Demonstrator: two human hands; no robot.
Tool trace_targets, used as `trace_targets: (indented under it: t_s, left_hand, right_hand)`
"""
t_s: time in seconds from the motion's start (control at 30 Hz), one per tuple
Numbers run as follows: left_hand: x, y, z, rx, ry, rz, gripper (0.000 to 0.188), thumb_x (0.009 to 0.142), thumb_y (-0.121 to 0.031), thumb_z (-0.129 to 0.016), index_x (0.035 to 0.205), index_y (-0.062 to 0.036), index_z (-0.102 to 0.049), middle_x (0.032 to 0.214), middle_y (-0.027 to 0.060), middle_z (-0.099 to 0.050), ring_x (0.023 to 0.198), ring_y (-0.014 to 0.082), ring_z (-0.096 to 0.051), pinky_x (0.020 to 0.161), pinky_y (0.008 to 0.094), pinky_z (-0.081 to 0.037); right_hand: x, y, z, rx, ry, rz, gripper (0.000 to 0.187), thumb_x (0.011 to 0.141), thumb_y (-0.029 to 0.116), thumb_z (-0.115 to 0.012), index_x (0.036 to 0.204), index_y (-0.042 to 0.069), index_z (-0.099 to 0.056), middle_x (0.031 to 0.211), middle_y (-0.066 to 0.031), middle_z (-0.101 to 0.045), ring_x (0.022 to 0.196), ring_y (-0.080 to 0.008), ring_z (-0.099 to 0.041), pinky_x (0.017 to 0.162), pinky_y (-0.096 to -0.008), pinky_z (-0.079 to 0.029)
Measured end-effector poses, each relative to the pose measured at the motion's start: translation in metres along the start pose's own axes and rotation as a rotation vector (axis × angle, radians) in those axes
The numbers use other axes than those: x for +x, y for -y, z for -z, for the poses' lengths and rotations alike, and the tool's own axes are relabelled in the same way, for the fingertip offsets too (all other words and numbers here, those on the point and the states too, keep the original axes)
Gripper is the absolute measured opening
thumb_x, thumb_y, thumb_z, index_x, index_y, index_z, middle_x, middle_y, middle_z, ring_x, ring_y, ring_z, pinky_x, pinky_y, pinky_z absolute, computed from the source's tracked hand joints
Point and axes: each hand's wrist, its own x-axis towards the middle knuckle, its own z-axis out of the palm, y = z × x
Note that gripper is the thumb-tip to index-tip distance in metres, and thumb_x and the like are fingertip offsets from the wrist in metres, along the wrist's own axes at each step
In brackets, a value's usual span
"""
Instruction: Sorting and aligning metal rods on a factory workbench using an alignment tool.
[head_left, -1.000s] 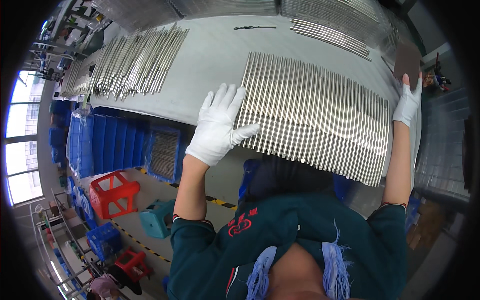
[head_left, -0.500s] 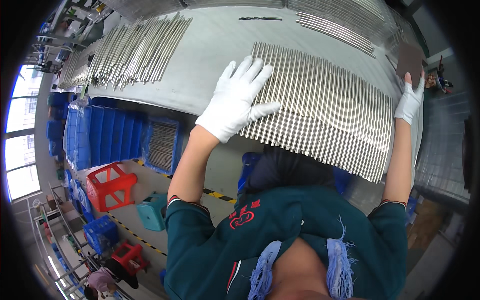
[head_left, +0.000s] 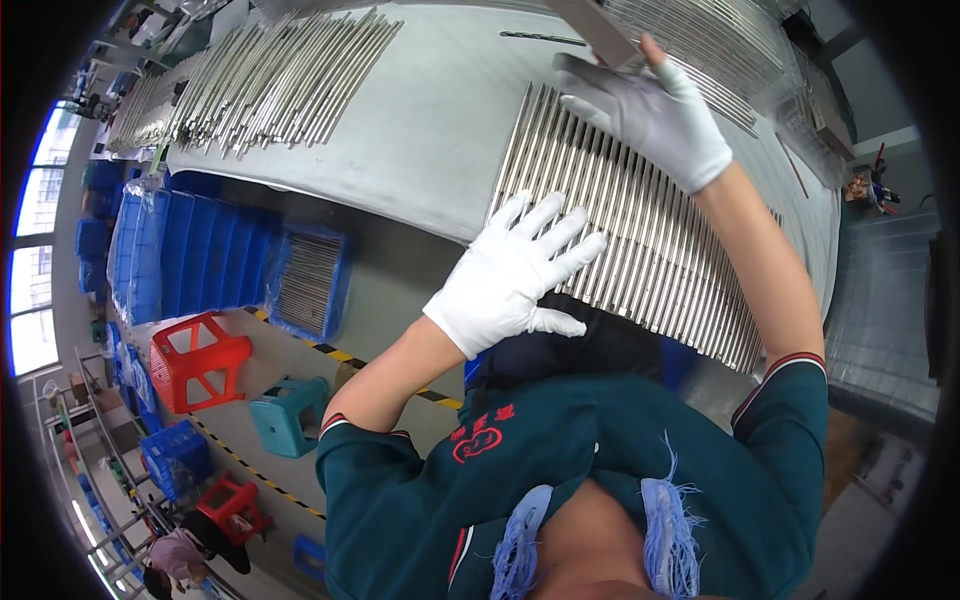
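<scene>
A row of slim metal rods [head_left: 655, 262] lies side by side on the pale-covered table [head_left: 420, 120] before me. My left hand [head_left: 512, 275], in a white glove, is spread flat over the near ends of the rods at the row's left side, holding nothing. Above the far part of the row, my right hand [head_left: 665, 115], gloved with bare fingertips, grips a flat brown-grey rectangular block [head_left: 598, 35]. Part of the rods is hidden beneath that hand and forearm. Beyond the row rests a dark drill bit [head_left: 542, 38], close to the block.
Many more loose rods [head_left: 280, 85] are heaped on the table's left. More rods [head_left: 715, 95] lie at the far right. Blue crates [head_left: 215, 255], a red stool [head_left: 200, 362] and a teal stool [head_left: 288, 415] stand on the floor to the left. Another person [head_left: 185, 550] is at lower left.
My right hand has swung from the table's right edge leftward over the far part of the rods, carrying the block. My left hand has moved nearer and slightly right along the rods.
</scene>
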Motion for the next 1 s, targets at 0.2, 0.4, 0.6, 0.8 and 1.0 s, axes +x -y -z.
trace_targets:
  t_s: [0.2,0.4,0.6,0.8,1.0]
  left_hand:
    - [-0.008,0.012,0.007,0.037,0.002,-0.010,0.087,0.076,-0.068,-0.063,0.144,-0.0144,-0.053,0.145,0.0154,-0.051,0.137,0.0401,-0.042,0.117,0.0541,-0.028]
    - [-0.033,0.036,0.018,0.047,-0.051,0.083,0.085,0.075,-0.067,-0.066,0.142,-0.0149,-0.054,0.147,0.0161,-0.050,0.137,0.0402,-0.044,0.117,0.0545,-0.031]
    - [-0.040,0.041,0.023,0.069,-0.046,0.106,0.088,0.075,-0.066,-0.066,0.143,-0.0117,-0.052,0.148,0.0154,-0.049,0.137,0.0402,-0.044,0.117,0.0536,-0.032]
    - [-0.028,0.018,0.016,-0.065,-0.008,-0.049,0.086,0.069,-0.057,-0.075,0.138,-0.0095,-0.056,0.142,0.0111,-0.054,0.136,0.0357,-0.046,0.118,0.0514,-0.031]
    - [-0.024,0.006,0.003,-0.160,-0.048,-0.092,0.086,0.067,-0.056,-0.076,0.138,-0.0116,-0.057,0.142,0.0092,-0.055,0.137,0.0329,-0.046,0.119,0.0486,-0.031]
  right_hand:
    - [0.055,-0.033,0.017,0.148,-0.090,-0.209,0.062,0.102,0.047,-0.054,0.137,-0.002,-0.043,0.151,-0.0281,-0.035,0.139,-0.0418,-0.041,0.116,-0.0524,-0.040]
    - [0.093,-0.054,0.013,0.250,0.010,-0.202,0.051,0.097,0.035,-0.067,0.119,-0.005,-0.045,0.150,-0.0337,-0.029,0.143,-0.0481,-0.032,0.122,-0.0546,-0.032]
    - [0.113,-0.058,0.018,0.286,0.077,-0.253,0.051,0.097,0.035,-0.066,0.119,-0.006,-0.044,0.148,-0.0330,-0.031,0.140,-0.0490,-0.037,0.120,-0.0557,-0.035]
    - [0.077,-0.040,0.025,0.253,0.053,-0.241,0.053,0.099,0.035,-0.064,0.123,-0.006,-0.040,0.152,-0.0326,-0.028,0.140,-0.0489,-0.039,0.119,-0.0546,-0.038]
    - [0.051,-0.032,0.022,0.245,-0.029,-0.227,0.082,0.098,0.042,-0.063,0.148,-0.008,-0.022,0.152,-0.0341,-0.025,0.142,-0.0459,-0.036,0.118,-0.0528,-0.039]
